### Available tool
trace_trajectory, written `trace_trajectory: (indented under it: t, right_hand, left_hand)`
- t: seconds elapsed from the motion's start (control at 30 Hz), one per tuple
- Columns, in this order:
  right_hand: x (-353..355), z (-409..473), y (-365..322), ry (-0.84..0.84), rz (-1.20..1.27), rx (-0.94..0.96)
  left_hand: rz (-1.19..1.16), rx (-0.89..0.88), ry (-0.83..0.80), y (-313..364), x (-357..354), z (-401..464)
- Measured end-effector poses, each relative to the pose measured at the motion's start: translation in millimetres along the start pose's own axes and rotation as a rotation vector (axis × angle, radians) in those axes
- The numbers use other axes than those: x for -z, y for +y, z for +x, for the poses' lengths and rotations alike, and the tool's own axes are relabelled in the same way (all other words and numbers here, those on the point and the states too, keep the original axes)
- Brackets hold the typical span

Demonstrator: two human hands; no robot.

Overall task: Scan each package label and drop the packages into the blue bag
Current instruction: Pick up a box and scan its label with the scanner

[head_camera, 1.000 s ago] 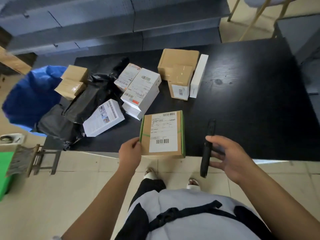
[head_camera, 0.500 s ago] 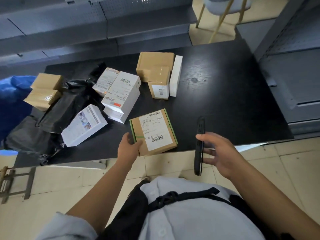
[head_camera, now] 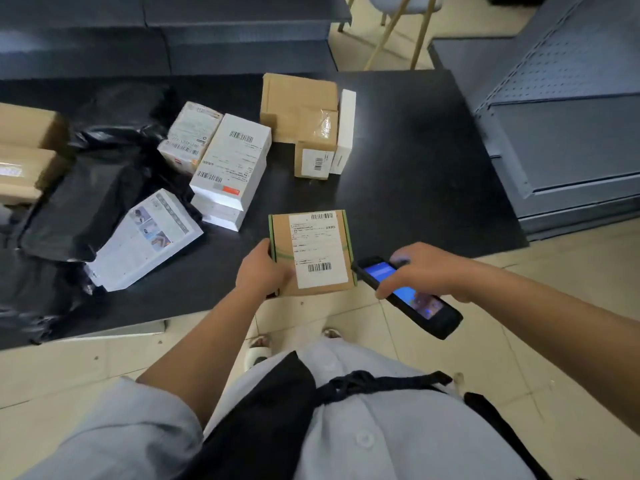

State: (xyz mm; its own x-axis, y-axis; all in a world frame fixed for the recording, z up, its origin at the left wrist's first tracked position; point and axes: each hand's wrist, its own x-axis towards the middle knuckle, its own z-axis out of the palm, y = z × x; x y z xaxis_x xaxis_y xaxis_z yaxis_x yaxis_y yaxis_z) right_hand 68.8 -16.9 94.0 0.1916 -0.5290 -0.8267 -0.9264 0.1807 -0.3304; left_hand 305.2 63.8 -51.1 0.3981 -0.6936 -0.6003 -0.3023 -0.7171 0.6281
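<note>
Atop the cardboard package (head_camera: pixel 311 252), a barcoded label (head_camera: pixel 318 254) (text illegible).

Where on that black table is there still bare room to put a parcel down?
The right side of the black table, from the thin white box to the edge by the grey shelving, is bare. The left half is crowded with boxes and black bags.

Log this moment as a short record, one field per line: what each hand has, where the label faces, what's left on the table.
left hand: grips the left edge of the brown box
right hand: holds the handheld scanner, screen lit
scanner aim: front end at the box's lower right corner
label: faces up, barcodes visible
box position: at the near edge of the black table
unscanned pile: white boxes, cardboard boxes, black bags
blue bag: not in view
</note>
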Motion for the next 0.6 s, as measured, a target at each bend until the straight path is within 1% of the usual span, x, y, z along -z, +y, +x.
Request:
trace_trajectory:
  t: [0.1,0.23,0.47,0.6]
  right_hand:
    - [-15,7,-20,-0.039,-0.141,-0.082]
    - [-28,4,-34,-0.014,-0.276,-0.175]
    - [-41,-6,-35,0.05,-0.252,-0.246]
    - [-47,-15,-38,0.089,-0.259,-0.287]
  left_hand:
    - [0.006,-0.057,-0.007,-6,0,4]
    - [-0.026,-0.078,-0.018,-12,-2,5]
    - [-0.02,-0.067,-0.089,-25,-2,14]
    - [-0.036,-0.059,-0.077,-42,-15,33]
